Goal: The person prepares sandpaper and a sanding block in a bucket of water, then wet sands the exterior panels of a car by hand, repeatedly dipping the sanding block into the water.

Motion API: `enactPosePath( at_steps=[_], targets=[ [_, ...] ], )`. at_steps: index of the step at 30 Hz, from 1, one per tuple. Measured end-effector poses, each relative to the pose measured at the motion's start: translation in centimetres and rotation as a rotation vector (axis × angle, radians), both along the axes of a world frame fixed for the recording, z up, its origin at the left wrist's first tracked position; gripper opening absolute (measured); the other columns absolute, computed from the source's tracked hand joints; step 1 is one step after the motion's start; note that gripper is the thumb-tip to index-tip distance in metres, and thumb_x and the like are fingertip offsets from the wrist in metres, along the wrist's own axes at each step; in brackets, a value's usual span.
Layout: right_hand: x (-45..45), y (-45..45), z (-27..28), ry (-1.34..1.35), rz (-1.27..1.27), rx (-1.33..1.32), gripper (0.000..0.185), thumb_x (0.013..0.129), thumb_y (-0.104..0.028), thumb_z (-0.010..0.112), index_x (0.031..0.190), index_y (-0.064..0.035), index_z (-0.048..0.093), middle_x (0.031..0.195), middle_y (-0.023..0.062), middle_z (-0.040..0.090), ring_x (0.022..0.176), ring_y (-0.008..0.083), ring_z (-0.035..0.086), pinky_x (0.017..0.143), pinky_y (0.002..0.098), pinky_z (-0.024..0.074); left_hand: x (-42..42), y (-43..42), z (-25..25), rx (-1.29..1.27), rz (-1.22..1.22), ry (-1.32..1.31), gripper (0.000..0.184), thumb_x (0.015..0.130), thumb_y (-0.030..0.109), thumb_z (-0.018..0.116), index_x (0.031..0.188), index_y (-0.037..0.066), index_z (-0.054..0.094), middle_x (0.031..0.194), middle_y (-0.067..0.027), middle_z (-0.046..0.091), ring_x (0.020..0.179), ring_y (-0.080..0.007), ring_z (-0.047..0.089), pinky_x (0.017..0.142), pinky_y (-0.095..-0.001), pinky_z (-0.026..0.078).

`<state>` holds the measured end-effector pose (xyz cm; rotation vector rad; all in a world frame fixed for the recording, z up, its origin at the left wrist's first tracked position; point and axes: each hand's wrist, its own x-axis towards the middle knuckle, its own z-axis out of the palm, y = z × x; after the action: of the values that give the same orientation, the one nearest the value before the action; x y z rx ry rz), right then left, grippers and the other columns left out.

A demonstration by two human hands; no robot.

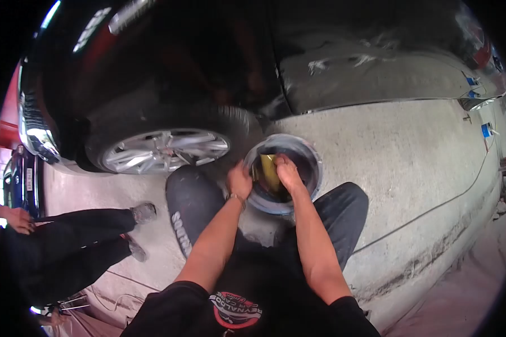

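A round bucket (pixel 315 188) stands on the floor between my knees, with a dark inside. Over its opening is a yellow-green piece (pixel 270 173), blurred, perhaps a cloth or sheet. My right hand (pixel 288 173) grips this piece at its upper right side, fingers closed. At the bucket's left rim is my left hand (pixel 240 181), its fingers curled near the left edge of the yellow-green piece; what it holds is too blurred to make out. A bracelet circles my left wrist.
A dark car (pixel 208 56) with a silver-spoked wheel (pixel 166 150) stands ahead. At left, a person in dark trousers (pixel 84 230) is close by, one hand (pixel 19 220) visible. A cable (pixel 427 212) crosses the concrete floor at right, near a blue-and-white object (pixel 486 130).
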<state>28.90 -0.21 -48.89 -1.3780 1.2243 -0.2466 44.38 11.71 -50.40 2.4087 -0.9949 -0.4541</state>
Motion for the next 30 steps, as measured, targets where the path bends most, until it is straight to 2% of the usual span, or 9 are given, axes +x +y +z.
enactPosePath(
  at_steps=[6,10,15,21,25,26,27,29,30],
  targets=[
    [0.5,-0.1,3.5,-0.294,-0.064,0.173,0.022,0.110,-0.019,0.056,0.128,-0.0059,0.061,0.114,0.0040,0.070,0.105,0.0142,0.063,0.094,0.0311,0.0515,2.6,2.2,-1.9,0.009,0.079,-0.093,0.034,0.103,0.025,0.061,0.129,0.007,0.071,0.113,-0.0293,0.072,0.106,-0.0482,0.069,0.091,-0.0566,0.055],
    [2.3,-0.7,1.6,-0.410,-0.051,0.245,0.025,0.112,-0.017,0.056,0.134,-0.0067,0.059,0.118,0.0053,0.069,0.108,0.0144,0.062,0.099,0.0298,0.0483,5.1,2.5,-0.1,0.224,-0.090,0.025,0.038,0.104,0.027,0.058,0.137,0.009,0.063,0.109,-0.0298,0.072,0.102,-0.0507,0.069,0.088,-0.0599,0.054],
    [1.8,0.8,5.1,-0.283,-0.014,0.015,0.027,0.112,-0.018,0.056,0.135,-0.0061,0.060,0.120,0.0068,0.069,0.108,0.0146,0.062,0.099,0.0318,0.0486,4.6,2.1,-0.2,0.079,-0.121,0.019,0.031,0.104,0.027,0.057,0.132,0.014,0.063,0.119,-0.0243,0.072,0.106,-0.0474,0.070,0.089,-0.0587,0.056],
    [0.2,0.5,5.5,-0.513,-0.274,0.273,0.026,0.112,-0.027,0.060,0.133,-0.0107,0.062,0.123,0.0052,0.067,0.112,0.0144,0.063,0.098,0.0314,0.0522,4.8,0.1,1.2,0.214,-0.289,0.091,0.034,0.106,0.030,0.055,0.127,0.005,0.066,0.125,-0.0248,0.070,0.110,-0.0452,0.070,0.093,-0.0575,0.055],
    [-0.2,1.6,10.4,-0.777,-0.246,0.487,0.033,0.113,-0.022,0.058,0.141,-0.0044,0.058,0.131,0.0055,0.067,0.119,0.0195,0.066,0.102,0.0362,0.0556,3.0,0.4,8.2,-0.340,-0.480,0.105,0.044,0.109,0.037,0.048,0.123,-0.001,0.067,0.126,-0.0282,0.070,0.118,-0.0441,0.067,0.099,-0.0543,0.052],
    [-0.5,2.0,10.7,-0.766,-0.252,0.480,0.034,0.113,-0.022,0.058,0.142,-0.0042,0.058,0.131,0.0061,0.067,0.120,0.0197,0.066,0.103,0.0364,0.0556,2.8,0.4,10.6,-0.257,-0.598,0.202,0.052,0.113,0.041,0.041,0.127,-0.001,0.068,0.124,-0.0275,0.071,0.120,-0.0425,0.066,0.103,-0.0522,0.051],
    [-0.8,2.5,10.4,-0.766,-0.236,0.482,0.035,0.113,-0.021,0.058,0.143,-0.0039,0.058,0.132,0.0067,0.067,0.120,0.0199,0.066,0.103,0.0366,0.0556,1.6,1.1,11.7,-0.367,-0.487,0.577,0.058,0.115,0.046,0.037,0.125,-0.001,0.069,0.118,-0.0269,0.071,0.112,-0.0428,0.068,0.101,-0.0528,0.050],
    [-1.6,3.4,10.4,-0.737,-0.156,0.408,0.031,0.112,-0.021,0.056,0.138,-0.0045,0.060,0.128,0.0072,0.068,0.119,0.0203,0.066,0.104,0.0377,0.0545,1.2,1.8,12.2,-0.189,-0.417,1.267,0.054,0.113,0.051,0.044,0.121,0.006,0.071,0.104,-0.0062,0.071,0.095,-0.0174,0.063,0.084,-0.0369,0.054],
    [-2.2,3.2,9.5,-0.731,-0.133,0.386,0.030,0.112,-0.020,0.056,0.137,-0.0044,0.060,0.127,0.0080,0.069,0.119,0.0209,0.066,0.105,0.0384,0.0542,0.7,2.1,10.5,-0.321,-0.445,1.354,0.045,0.112,0.050,0.050,0.121,0.010,0.070,0.101,0.0029,0.066,0.092,-0.0082,0.057,0.077,-0.0298,0.052]
  ],
)
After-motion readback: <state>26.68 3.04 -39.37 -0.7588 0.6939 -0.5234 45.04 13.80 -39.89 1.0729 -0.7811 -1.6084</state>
